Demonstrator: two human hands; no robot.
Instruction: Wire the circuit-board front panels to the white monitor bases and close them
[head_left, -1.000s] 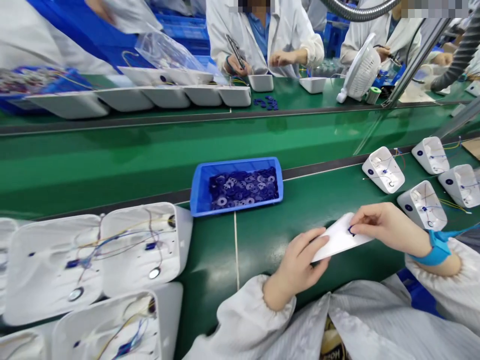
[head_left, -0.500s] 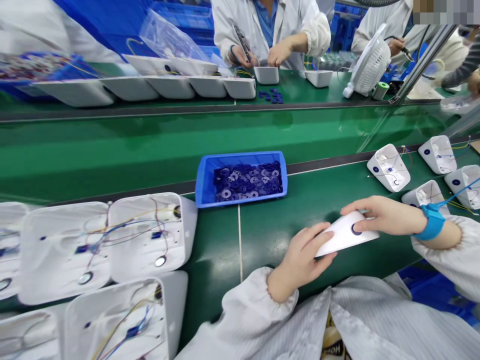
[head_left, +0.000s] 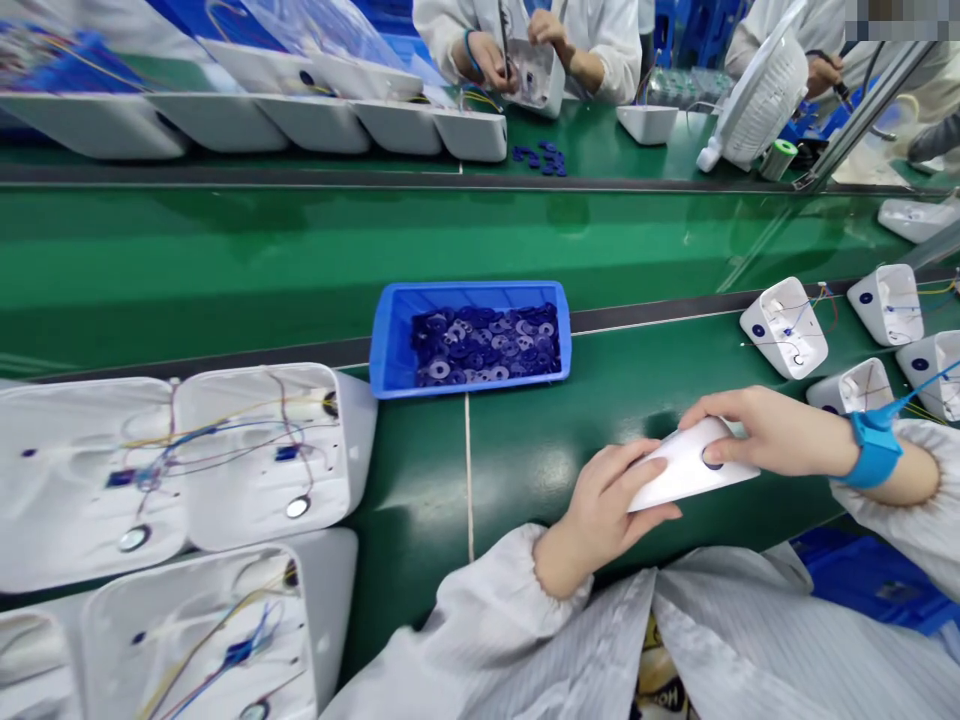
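A white plastic housing (head_left: pixel 679 470) is held between my two hands above the green table, its outer side facing up. My left hand (head_left: pixel 604 505) grips its left end, thumb on top and fingers around the edge. My right hand (head_left: pixel 765 435) holds the right end, with the thumb pressed on a dark blue round piece (head_left: pixel 711 458) set in the housing's surface. The blue tray (head_left: pixel 381 345), left of my hands, holds many dark blue rings and discs (head_left: pixel 480 345).
Open white housings with wires (head_left: pixel 247 460) lie at the left. Smaller ones (head_left: pixel 787 325) stand at the right. Across the green divider (head_left: pixel 450 235), a co-worker's hands (head_left: pixel 491 60) hold another housing near a white fan (head_left: pixel 757 90).
The view has shifted slightly, moving the tray and left housings leftward. Across the divider, the co-worker has lifted a housing. My hands keep nearly the same grip.
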